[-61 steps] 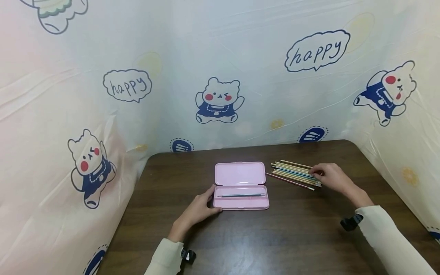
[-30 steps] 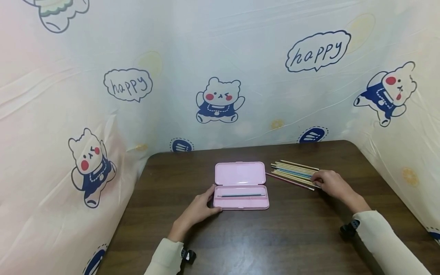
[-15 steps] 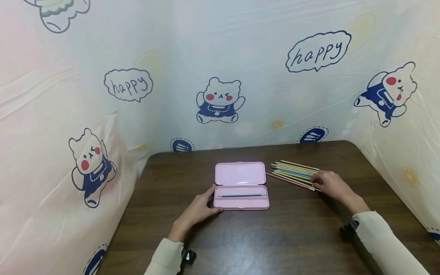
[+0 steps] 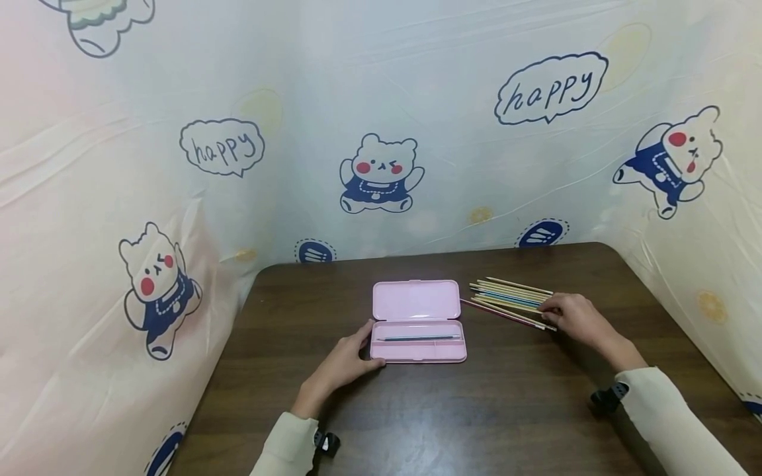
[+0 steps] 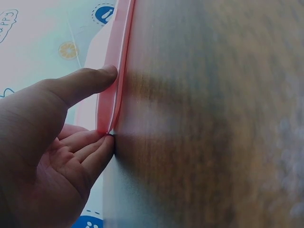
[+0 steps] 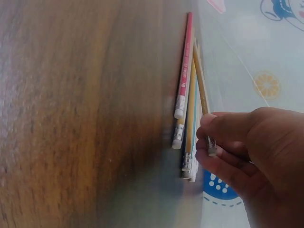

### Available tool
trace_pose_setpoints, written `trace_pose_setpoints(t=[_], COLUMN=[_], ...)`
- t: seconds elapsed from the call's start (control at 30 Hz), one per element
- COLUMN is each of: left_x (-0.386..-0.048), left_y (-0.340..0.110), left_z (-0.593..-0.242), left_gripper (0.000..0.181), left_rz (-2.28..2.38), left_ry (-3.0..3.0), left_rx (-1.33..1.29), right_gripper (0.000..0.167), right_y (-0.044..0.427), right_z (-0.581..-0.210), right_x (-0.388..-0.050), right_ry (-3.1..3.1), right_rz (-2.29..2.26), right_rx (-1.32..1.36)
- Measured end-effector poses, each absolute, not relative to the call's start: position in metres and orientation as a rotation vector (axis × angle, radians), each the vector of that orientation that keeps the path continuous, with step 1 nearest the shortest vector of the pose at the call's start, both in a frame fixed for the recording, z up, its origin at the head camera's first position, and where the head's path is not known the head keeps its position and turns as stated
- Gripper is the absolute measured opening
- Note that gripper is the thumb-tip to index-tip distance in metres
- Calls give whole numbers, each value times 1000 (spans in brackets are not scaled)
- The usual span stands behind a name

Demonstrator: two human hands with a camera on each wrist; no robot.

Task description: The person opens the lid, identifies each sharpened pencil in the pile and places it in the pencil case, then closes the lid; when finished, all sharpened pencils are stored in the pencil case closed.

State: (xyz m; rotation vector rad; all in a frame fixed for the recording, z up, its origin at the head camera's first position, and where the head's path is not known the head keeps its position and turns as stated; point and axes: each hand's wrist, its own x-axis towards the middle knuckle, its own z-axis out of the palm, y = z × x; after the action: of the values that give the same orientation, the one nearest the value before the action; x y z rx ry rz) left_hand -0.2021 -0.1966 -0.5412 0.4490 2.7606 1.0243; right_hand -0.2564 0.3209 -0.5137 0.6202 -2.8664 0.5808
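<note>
An opened pink pencil case (image 4: 419, 353) lies mid-table with its lid folded back; one dark pencil (image 4: 417, 338) is inside it. My left hand (image 4: 338, 365) grips the case's left end, and in the left wrist view the thumb (image 5: 110, 72) presses its edge with the fingers below. To the case's right lies a bundle of several pencils (image 4: 512, 295), mostly yellow with a blue one. My right hand (image 4: 580, 322) is at their eraser ends; in the right wrist view it pinches a yellow pencil (image 6: 201, 80) near its eraser, above the others. A red pencil (image 6: 186, 61) lies beside them.
The brown wooden table (image 4: 411, 416) has a rounded far edge. Behind and at both sides hangs a pale curtain (image 4: 381, 79) printed with bears and words.
My right hand has moved down slightly along the pencils' eraser ends. One yellow pencil has shifted toward the red one. My left hand and the case have stayed in place.
</note>
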Motion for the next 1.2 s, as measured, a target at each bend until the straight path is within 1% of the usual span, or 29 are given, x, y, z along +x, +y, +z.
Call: trace_pose_setpoints(t=[0.3, 0.43, 0.57, 0.93, 1.2], left_x=[-202, -202, -202, -203, -204], left_y=[-197, -196, -196, -196, -196], left_z=[-540, -539, -539, -540, -541], left_gripper=[97, 97, 96, 96, 95], left_rz=[1031, 1033, 1046, 1033, 1025], left_ry=[2754, 2750, 2743, 2751, 2755], left_rx=[461, 450, 445, 462, 457], right_gripper=[13, 18, 19, 24, 24], right_y=[322, 321, 315, 278, 244], right_z=[-507, -502, -497, -466, -454], right_x=[-252, -251, -248, -240, -239], right_ry=[-2765, -2694, -2622, -2620, -2626], right_rz=[670, 700, 714, 799, 851], right_rx=[589, 618, 655, 650, 688])
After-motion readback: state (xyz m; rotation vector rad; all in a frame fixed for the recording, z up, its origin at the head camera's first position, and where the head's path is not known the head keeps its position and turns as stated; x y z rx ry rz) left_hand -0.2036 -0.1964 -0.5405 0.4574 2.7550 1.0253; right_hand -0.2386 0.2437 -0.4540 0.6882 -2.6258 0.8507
